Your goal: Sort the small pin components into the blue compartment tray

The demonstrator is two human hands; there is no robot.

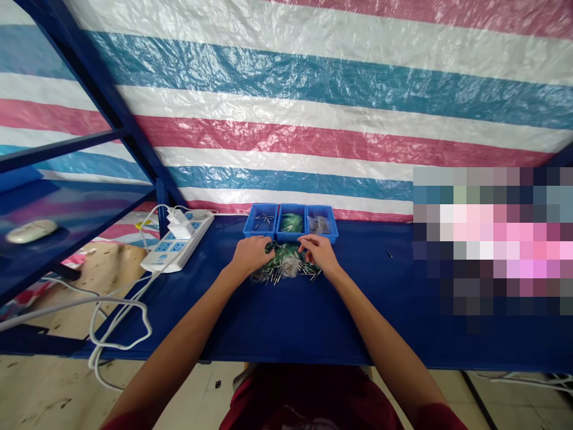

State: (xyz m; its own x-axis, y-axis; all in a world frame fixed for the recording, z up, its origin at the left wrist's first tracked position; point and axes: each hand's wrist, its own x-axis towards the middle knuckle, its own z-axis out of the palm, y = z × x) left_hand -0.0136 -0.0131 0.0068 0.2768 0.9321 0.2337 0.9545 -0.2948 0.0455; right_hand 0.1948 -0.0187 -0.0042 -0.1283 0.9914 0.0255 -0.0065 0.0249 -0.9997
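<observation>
A heap of small mixed parts (286, 264), green pieces, metal pins and clear bits, lies on the blue table (286, 322). My left hand (251, 253) rests on the heap's left side with fingers curled around a dark green piece. At the heap's right side, my right hand (319, 251) has its fingers bent down into the parts in a pinch; what it holds is too small to make out. Just behind the heap stand three blue bins: the left bin (261, 221) with metal pins, the middle bin (291, 223) with green pieces, the right bin (320, 224) with clear bits.
A white power strip (176, 245) with a plugged charger lies at the table's left, its white cables (120, 310) hanging over the edge. A computer mouse (31, 230) sits on the left shelf. A single pin (389, 254) lies to the right. A striped tarp (313, 107) backs the table.
</observation>
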